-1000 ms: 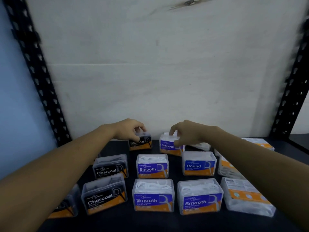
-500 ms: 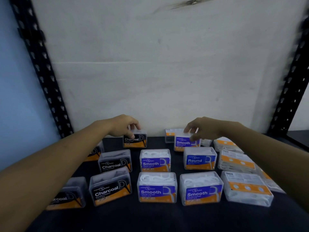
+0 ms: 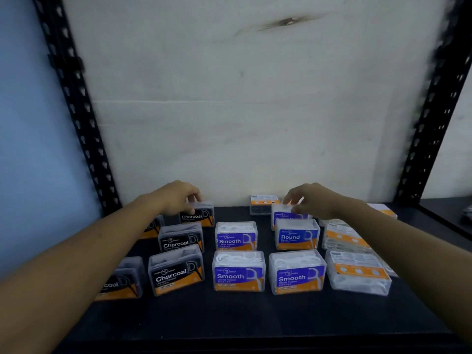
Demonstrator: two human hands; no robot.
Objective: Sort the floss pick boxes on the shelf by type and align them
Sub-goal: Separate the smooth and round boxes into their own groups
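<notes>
Clear floss pick boxes stand in rows on a black shelf [image 3: 229, 318]. Black Charcoal boxes fill the left: my left hand [image 3: 178, 198] grips the top of the rear Charcoal box [image 3: 198, 217], with two more Charcoal boxes [image 3: 181, 238] [image 3: 176, 273] in front of it. Blue Smooth boxes [image 3: 236, 236] [image 3: 238, 272] [image 3: 297, 274] stand in the middle, beside a Round box [image 3: 296, 235]. My right hand [image 3: 311, 200] grips the top of a rear Smooth box [image 3: 287, 213], directly behind the Round box.
Several boxes [image 3: 357, 273] lie on their sides at the right, orange back labels up. One dark box [image 3: 263, 204] sits at the back wall. Black perforated shelf posts [image 3: 84, 123] [image 3: 434, 111] stand at both sides. The shelf's front strip holds nothing.
My right hand has carried the rear Smooth box to the right, from behind the middle column to behind the Round box. My left hand has stayed on the rear Charcoal box.
</notes>
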